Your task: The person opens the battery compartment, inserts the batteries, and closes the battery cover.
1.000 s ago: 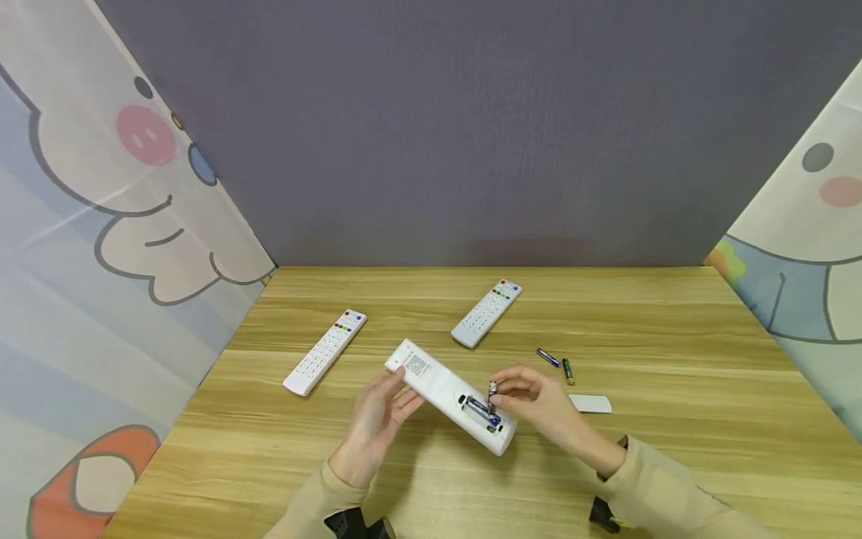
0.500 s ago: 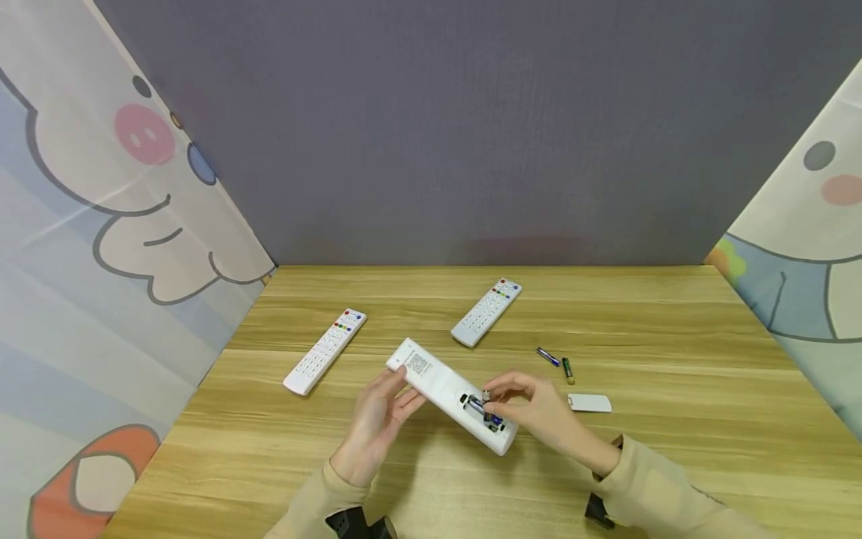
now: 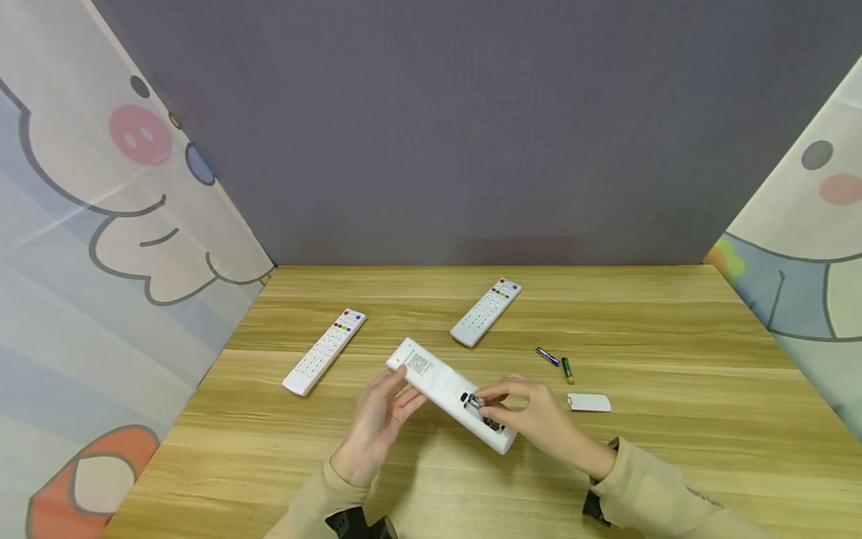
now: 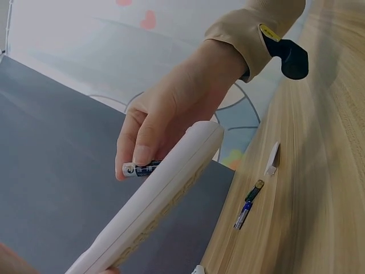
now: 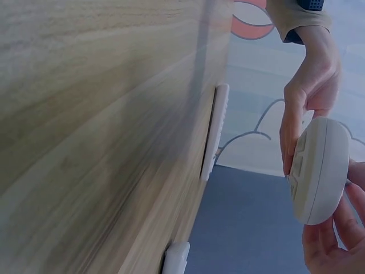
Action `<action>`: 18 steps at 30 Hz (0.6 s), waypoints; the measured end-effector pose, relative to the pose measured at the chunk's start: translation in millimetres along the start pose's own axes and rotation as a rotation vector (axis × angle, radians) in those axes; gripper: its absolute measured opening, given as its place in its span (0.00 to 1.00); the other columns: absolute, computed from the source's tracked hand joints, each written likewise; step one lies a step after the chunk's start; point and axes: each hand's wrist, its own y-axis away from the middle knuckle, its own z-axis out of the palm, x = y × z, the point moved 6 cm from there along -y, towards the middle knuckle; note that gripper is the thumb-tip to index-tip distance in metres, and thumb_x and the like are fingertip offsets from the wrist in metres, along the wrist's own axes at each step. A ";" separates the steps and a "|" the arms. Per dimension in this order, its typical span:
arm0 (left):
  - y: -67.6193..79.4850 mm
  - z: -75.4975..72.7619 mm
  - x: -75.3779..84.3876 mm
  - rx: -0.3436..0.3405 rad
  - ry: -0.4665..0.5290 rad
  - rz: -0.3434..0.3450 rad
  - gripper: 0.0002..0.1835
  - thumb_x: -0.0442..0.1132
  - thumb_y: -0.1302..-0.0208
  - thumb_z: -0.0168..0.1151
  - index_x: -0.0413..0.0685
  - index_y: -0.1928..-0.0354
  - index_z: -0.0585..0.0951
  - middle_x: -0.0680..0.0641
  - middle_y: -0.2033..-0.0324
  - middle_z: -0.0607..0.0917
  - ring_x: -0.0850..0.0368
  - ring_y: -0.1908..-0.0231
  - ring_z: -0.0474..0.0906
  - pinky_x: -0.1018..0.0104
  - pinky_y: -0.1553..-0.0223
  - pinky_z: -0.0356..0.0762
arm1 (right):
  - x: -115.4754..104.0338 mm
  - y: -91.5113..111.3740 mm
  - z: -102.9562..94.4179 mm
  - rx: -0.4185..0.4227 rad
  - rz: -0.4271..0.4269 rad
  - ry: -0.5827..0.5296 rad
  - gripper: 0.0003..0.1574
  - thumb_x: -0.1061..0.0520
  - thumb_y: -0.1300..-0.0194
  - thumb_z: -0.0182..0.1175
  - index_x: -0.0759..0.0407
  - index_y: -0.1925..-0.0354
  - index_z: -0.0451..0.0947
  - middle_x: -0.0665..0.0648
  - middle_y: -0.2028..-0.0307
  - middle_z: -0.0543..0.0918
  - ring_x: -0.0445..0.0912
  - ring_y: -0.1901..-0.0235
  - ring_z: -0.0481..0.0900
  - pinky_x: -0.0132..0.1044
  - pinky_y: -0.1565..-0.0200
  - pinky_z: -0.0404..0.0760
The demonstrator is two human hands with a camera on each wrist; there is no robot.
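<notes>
My left hand (image 3: pixel 369 430) grips a white remote control (image 3: pixel 438 379) by one end, its back with the printed code turned up. The battery compartment at the other end is uncovered. Over it, my right hand (image 3: pixel 539 421) pinches a small battery (image 4: pixel 138 169) between thumb and fingers. The left wrist view has this battery tilted low against the remote's back, its far end hidden behind the casing. My right fingers cover part of the compartment in the head view.
A white battery cover (image 3: pixel 589 403) lies on the wooden table (image 3: pixel 673 352) at right. Just beyond it are a blue battery (image 3: pixel 548 356) and a green battery (image 3: pixel 567 370). Two more white remotes lie face up, one at left (image 3: pixel 325 352), one at the back (image 3: pixel 486 312).
My right hand has moved slightly left and tipped the pinched battery from upright down toward the compartment. The left hand and remote have stayed nearly still.
</notes>
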 end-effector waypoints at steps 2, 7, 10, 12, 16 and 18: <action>-0.2 0.1 0.2 0.002 -0.003 0.002 0.23 0.33 0.34 0.43 0.27 0.41 0.56 0.42 0.58 0.76 0.49 0.59 0.77 0.56 0.49 0.72 | -3.1 0.0 -0.1 0.012 -0.052 0.019 0.12 0.57 0.52 0.66 0.54 0.65 0.82 0.46 0.68 0.80 0.37 0.67 0.76 0.33 0.63 0.80; -0.2 1.1 1.1 -0.001 0.001 0.007 0.22 0.32 0.34 0.42 0.28 0.41 0.56 0.43 0.59 0.76 0.49 0.59 0.77 0.56 0.49 0.72 | -11.0 0.3 0.4 0.035 -0.218 0.096 0.13 0.60 0.54 0.67 0.56 0.64 0.81 0.47 0.68 0.81 0.38 0.67 0.75 0.30 0.64 0.79; -0.2 1.8 1.8 0.000 0.005 0.007 0.22 0.32 0.34 0.42 0.27 0.41 0.56 0.43 0.60 0.77 0.50 0.60 0.77 0.57 0.50 0.73 | -14.0 2.3 1.9 0.037 -0.318 0.174 0.15 0.61 0.53 0.67 0.56 0.63 0.81 0.47 0.66 0.79 0.39 0.64 0.74 0.27 0.63 0.78; -0.3 1.7 2.1 0.003 0.005 0.007 0.21 0.32 0.34 0.42 0.27 0.42 0.57 0.43 0.60 0.77 0.50 0.60 0.77 0.57 0.50 0.73 | -15.4 4.2 3.4 0.032 -0.370 0.230 0.16 0.58 0.52 0.66 0.56 0.61 0.80 0.49 0.63 0.77 0.41 0.62 0.73 0.29 0.62 0.78; 0.1 0.9 2.3 0.009 0.006 0.004 0.22 0.32 0.34 0.42 0.27 0.41 0.56 0.43 0.60 0.76 0.50 0.60 0.77 0.56 0.49 0.72 | -13.7 6.8 7.5 -0.010 -0.392 0.296 0.22 0.51 0.51 0.66 0.56 0.56 0.77 0.53 0.57 0.73 0.44 0.58 0.71 0.33 0.60 0.79; 0.4 0.8 2.1 0.011 0.011 0.001 0.22 0.32 0.34 0.42 0.27 0.41 0.56 0.44 0.60 0.77 0.50 0.60 0.77 0.56 0.49 0.72 | -10.9 7.6 9.7 -0.048 -0.368 0.306 0.27 0.49 0.53 0.67 0.56 0.53 0.76 0.55 0.55 0.72 0.45 0.57 0.72 0.35 0.59 0.79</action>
